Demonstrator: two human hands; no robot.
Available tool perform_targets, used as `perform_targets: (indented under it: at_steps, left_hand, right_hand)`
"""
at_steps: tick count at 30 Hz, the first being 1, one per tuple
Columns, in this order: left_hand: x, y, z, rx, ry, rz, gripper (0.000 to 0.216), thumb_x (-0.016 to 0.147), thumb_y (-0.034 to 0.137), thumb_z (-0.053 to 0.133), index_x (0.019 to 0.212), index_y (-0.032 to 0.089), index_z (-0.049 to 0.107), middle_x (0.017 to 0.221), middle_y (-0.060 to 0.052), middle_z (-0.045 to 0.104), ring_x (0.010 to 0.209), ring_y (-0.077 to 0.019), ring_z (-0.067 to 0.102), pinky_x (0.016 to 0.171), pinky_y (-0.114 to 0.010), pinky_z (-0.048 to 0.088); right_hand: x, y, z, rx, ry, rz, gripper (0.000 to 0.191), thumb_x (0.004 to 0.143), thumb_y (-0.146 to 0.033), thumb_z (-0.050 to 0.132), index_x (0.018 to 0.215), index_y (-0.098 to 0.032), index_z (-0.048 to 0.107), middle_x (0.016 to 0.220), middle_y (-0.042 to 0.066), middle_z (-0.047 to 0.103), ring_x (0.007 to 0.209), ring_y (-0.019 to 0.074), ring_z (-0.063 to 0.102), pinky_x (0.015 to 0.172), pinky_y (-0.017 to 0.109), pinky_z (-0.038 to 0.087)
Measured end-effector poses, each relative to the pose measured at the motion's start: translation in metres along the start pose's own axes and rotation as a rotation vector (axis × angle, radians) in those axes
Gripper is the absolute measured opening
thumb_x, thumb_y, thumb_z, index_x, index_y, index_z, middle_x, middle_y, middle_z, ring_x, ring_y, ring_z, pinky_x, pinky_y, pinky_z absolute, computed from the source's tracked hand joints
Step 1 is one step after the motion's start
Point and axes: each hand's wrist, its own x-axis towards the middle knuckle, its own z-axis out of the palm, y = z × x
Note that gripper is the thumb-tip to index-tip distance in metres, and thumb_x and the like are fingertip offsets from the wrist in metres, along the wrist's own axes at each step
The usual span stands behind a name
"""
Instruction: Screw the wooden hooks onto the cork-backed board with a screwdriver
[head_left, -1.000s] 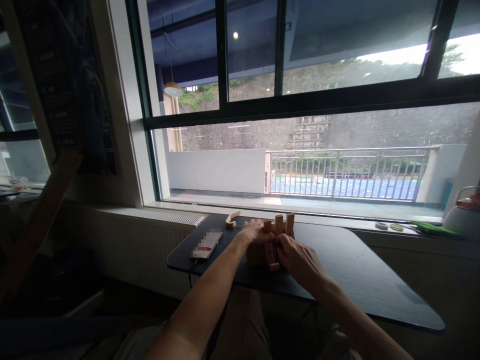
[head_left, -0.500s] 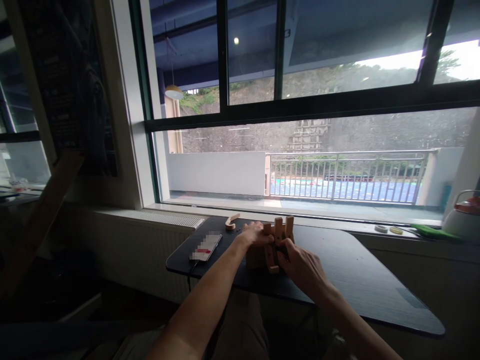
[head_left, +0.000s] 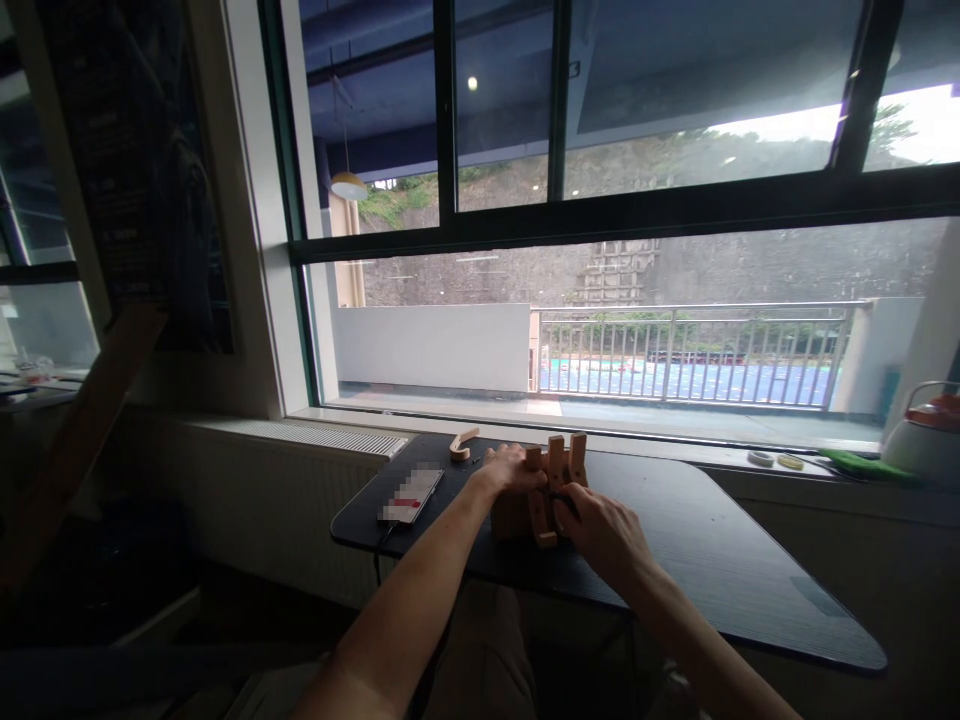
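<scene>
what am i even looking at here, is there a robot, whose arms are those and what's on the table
There's no robot: these are a person's two bare arms, seen from a camera worn on that person's head, looking forward and down.

The surface is a black table with rounded corners in front of a large window. On it is a cluster of light-brown wooden pieces, some with ends sticking up. The left hand touches its left side; how firmly it holds is unclear. The right hand, at the near right side, pinches a slim dark object, too small to identify.

Further left lie a pale, hook-shaped wooden piece and a flat, rectangular device, its face pixelated.
</scene>
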Motion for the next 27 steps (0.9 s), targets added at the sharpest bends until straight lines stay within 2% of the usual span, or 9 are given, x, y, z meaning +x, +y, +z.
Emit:
perform_targets:
  at_steps: [3,8,13,21,27]
  left_hand:
    - [-0.001,0.001,0.0,0.01,0.005,0.0,0.033,0.089,0.033,0.053,0.117,0.015,0.052,0.118,-0.009,0.054,0.102,-0.0214,0.056,0.086,-0.043,0.048]
    - [-0.001,0.0,0.002,0.021,0.014,-0.006,0.032,0.089,0.032,0.052,0.116,0.015,0.052,0.116,-0.009,0.055,0.099,-0.0203,0.057,0.084,-0.041,0.05]
    - [-0.001,0.0,0.003,0.009,0.019,-0.012,0.032,0.089,0.032,0.052,0.116,0.015,0.052,0.116,-0.009,0.055,0.099,-0.0203,0.057,0.084,-0.041,0.05]
    - [-0.002,0.002,-0.001,-0.004,0.02,-0.009,0.032,0.089,0.033,0.052,0.116,0.015,0.052,0.117,-0.009,0.055,0.101,-0.0211,0.056,0.085,-0.043,0.049]
    - [0.0,0.001,0.001,0.002,0.018,-0.01,0.031,0.089,0.032,0.052,0.116,0.016,0.052,0.117,-0.009,0.055,0.1,-0.0203,0.057,0.084,-0.041,0.049]
  right_hand:
    - [0.002,0.0,-0.001,0.004,-0.006,-0.01,0.02,0.09,-0.029,0.039,0.083,-0.021,0.056,0.081,0.001,0.069,0.07,0.0168,0.064,0.053,0.027,0.028]
    - [0.003,0.0,-0.001,0.063,0.016,-0.09,0.019,0.085,-0.022,0.045,0.101,-0.023,0.054,0.095,0.001,0.068,0.079,0.0167,0.064,0.057,0.025,0.031]
    - [0.003,0.002,0.001,0.056,-0.025,-0.039,0.012,0.087,-0.024,0.044,0.094,-0.021,0.053,0.083,0.002,0.069,0.073,0.0175,0.064,0.055,0.026,0.029]
    - [0.004,0.012,0.005,0.019,-0.039,0.022,0.017,0.089,-0.033,0.042,0.095,-0.022,0.054,0.075,0.002,0.07,0.068,0.02,0.065,0.052,0.027,0.026]
    - [0.004,0.007,0.0,0.027,0.014,-0.049,0.009,0.086,-0.025,0.046,0.092,-0.021,0.051,0.087,0.003,0.067,0.074,0.0174,0.063,0.054,0.026,0.029]
